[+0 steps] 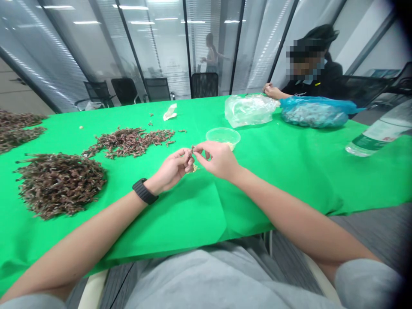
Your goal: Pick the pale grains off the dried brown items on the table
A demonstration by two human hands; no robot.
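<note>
Across the green-clothed surface (pixel 283 184), both hands are raised and working close together at centre. The left hand (pixel 173 166), with a black strap watch (pixel 144 191) at the wrist, has its fingers curled inward. The right hand (pixel 217 159) is narrowed to a pinch, thumb and forefinger closed. One small brown sprig (pixel 192 149) is held between the two hands at their fingertips, clear of the cloth; its species cannot be determined from this view. Pale crumbs (pixel 194 168) lie on the cloth just below the left hand. Just behind the hands stands a clear plastic tub (pixel 223 136) containing a small quantity of pale material.

To the left, three accumulations of similar dried material are recorded: a dense round heap (pixel 59 185) at the near side, a looser spread (pixel 128 142) beyond it, and a further mass (pixel 17 131) running out of the frame. A crumpled pale wrapper (pixel 170 112) lies towards the far edge.

To the right, a clear plastic bag (pixel 247 110) and a blue plastic bag (pixel 313 113) with dark contents sit side by side. A plastic water bottle (pixel 378 128) lies at the right of the frame. On the far side, a co-worker (pixel 309 75) in a dark jacket has one hand (pixel 273 91) beside the clear bag; what that hand holds cannot be told. Black mesh chairs (pixel 125 91) stand before a glass partition (pixel 161 51).
</note>
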